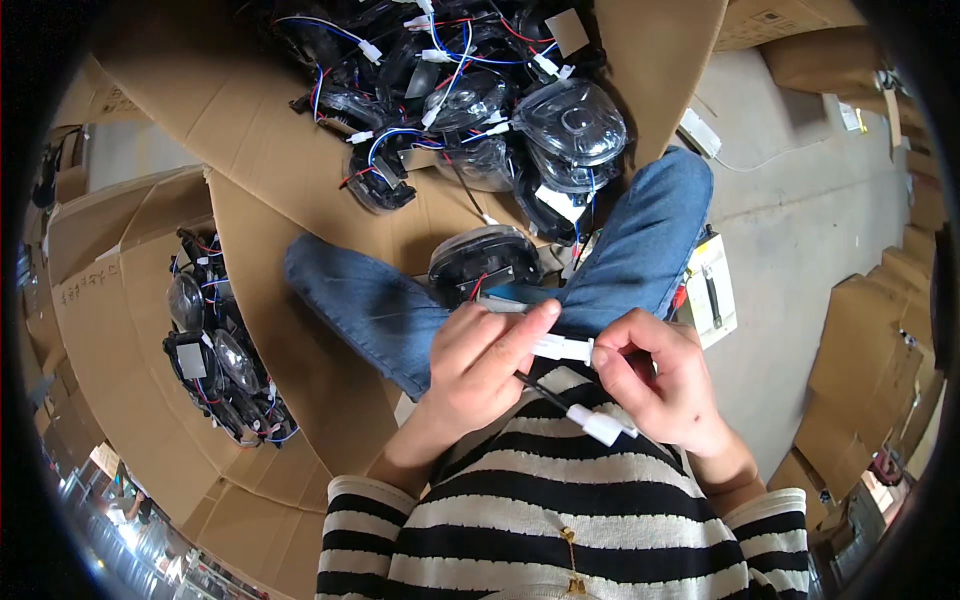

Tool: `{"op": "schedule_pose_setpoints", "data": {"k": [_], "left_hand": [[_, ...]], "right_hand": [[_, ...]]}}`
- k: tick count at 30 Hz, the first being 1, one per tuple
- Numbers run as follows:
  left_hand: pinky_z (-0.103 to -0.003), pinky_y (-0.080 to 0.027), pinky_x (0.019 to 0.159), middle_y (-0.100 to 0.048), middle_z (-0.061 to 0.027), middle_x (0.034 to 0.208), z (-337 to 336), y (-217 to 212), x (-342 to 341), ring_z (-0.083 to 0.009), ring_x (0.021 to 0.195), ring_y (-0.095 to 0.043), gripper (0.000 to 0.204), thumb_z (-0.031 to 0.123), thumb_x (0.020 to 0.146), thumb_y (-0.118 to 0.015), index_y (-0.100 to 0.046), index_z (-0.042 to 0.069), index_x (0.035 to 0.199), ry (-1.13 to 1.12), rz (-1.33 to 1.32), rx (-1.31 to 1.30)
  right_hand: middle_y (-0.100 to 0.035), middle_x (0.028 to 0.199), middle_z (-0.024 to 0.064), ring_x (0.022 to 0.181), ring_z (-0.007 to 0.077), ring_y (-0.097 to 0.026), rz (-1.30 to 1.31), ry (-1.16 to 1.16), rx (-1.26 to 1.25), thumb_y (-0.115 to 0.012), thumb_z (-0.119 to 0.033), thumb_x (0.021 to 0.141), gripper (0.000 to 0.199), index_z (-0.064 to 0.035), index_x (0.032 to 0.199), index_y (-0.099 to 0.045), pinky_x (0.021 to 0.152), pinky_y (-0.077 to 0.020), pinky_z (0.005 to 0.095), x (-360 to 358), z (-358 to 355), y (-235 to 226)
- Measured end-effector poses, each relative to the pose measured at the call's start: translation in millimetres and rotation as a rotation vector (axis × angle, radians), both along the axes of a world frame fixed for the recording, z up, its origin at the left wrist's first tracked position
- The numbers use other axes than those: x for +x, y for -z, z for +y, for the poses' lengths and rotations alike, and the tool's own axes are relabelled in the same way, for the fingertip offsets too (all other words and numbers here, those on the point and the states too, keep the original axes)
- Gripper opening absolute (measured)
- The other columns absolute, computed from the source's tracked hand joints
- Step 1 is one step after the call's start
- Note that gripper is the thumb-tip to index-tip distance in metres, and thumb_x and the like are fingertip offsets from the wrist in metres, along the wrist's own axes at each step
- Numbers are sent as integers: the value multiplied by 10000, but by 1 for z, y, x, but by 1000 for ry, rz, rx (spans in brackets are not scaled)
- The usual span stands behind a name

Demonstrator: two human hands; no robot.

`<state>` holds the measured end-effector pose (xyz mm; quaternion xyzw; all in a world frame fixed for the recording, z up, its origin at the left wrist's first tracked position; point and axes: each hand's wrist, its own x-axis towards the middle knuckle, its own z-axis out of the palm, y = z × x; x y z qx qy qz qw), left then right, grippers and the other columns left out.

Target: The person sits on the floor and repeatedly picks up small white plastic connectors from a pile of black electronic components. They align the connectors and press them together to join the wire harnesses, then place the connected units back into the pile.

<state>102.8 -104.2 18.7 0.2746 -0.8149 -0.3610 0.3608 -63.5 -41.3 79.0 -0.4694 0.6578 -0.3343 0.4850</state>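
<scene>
Left hand (480,365) grips the plug (563,347); right hand (655,380) pinches its 3 o'clock end. Probably light and stiff: hold its sides.

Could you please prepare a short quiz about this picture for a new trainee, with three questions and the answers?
1. True or false: The left hand holds a white connector, and fingertips of the right hand are at its end.
2. What lies in the cardboard box at the person's left?
3. Fill in the colour: A second white connector is at the end of a ____ cable.

Key:
1. True.
2. Lamp units with clear lenses and wires.
3. Black.
</scene>
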Motion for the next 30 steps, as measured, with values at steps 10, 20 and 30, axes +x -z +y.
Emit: {"op": "schedule_pose_setpoints", "data": {"k": [10, 20, 30], "left_hand": [[-341, -440, 611, -439, -127, 868, 0, -4, 8, -249, 685, -502, 562, 57, 696, -588, -402, 9, 1224, 268, -140, 376], [-283, -431, 617, -527, -115, 794, 0, -4, 16, -204, 654, -514, 486, -60, 710, -512, -442, -5, 1188, 375, 21, 638], [-265, -491, 660, -609, -115, 874, 0, -10, 21, -178, 768, -614, 290, -46, 667, -625, -535, -27, 942, 334, -29, 756]], "right_hand": [[-540, 549, 48, 433, 88, -487, 22, 42, 76, -554, -27, 756, 26, -1, 751, -551, 420, -361, 220, -10, -1, 17], [-554, 634, 37, 474, 99, -465, -149, -88, 20, -550, -12, 737, 44, -5, 777, -567, 438, -351, 222, -16, 1, 12], [-548, 653, 83, 532, 184, -531, -9, -153, 52, -579, -10, 704, 60, -8, 760, -556, 470, -392, 272, -13, 2, 0]]}}
